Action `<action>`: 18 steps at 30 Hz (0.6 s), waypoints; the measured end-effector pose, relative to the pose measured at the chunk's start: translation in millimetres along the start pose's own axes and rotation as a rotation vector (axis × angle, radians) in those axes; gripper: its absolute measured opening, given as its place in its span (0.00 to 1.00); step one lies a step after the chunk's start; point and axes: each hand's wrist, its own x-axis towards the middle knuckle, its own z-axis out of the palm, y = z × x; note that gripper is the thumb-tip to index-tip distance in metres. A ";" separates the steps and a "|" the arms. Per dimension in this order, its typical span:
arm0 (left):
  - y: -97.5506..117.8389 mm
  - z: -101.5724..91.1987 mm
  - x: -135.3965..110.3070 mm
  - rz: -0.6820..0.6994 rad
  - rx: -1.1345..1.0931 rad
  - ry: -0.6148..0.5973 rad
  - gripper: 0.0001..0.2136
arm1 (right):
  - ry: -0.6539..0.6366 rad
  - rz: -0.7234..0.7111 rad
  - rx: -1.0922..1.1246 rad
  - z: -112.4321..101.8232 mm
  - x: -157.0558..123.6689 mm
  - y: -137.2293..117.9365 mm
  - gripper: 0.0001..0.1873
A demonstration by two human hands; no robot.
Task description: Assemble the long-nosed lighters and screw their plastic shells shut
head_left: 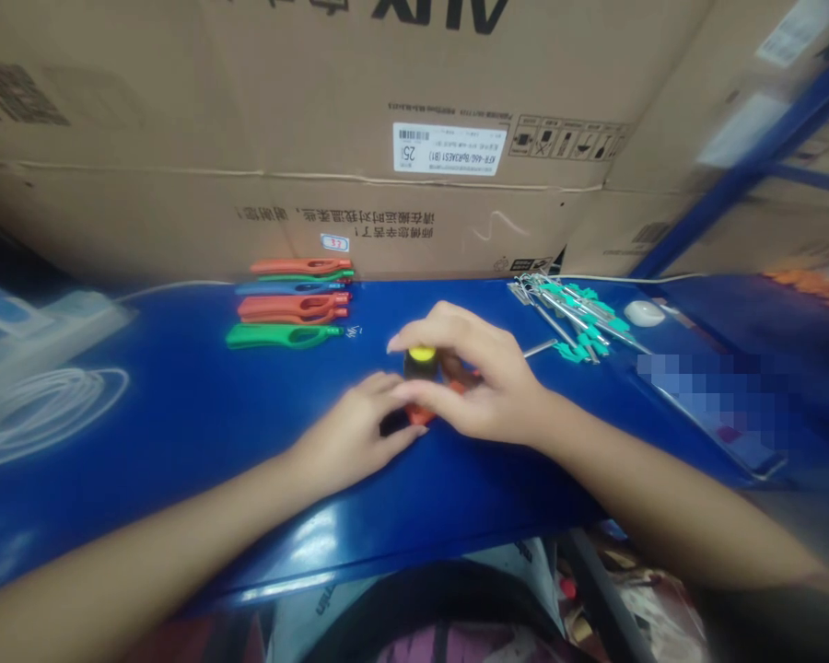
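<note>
Both my hands meet at the middle of a blue table [180, 414]. My right hand [480, 382] curls over an orange plastic tool [421, 414] with a black part and a yellow cap [422, 354]. A thin metal rod [540, 348] sticks out to the right of that hand. My left hand [349, 433] pinches the tool's near end from the left. Most of the tool is hidden under my fingers.
A row of orange, green and blue plastic handles [294, 308] lies at the back left. A pile of metal rods with teal parts [573, 318] lies at the back right, beside a white round object [644, 313]. Cardboard boxes [318, 138] wall the back. White cable [41, 414] coils at left.
</note>
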 end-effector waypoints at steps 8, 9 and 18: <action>1.2 -1.0 1.2 0.045 -0.041 0.018 0.08 | -0.158 0.099 0.224 -7.9 -0.1 -2.9 0.17; 0.9 -0.5 1.0 0.042 -0.044 0.023 0.07 | -0.134 0.078 0.197 -7.5 0.3 -2.8 0.15; 1.0 0.8 -0.6 0.006 -0.013 0.016 0.11 | -0.108 0.064 0.093 -12.4 0.5 5.2 0.17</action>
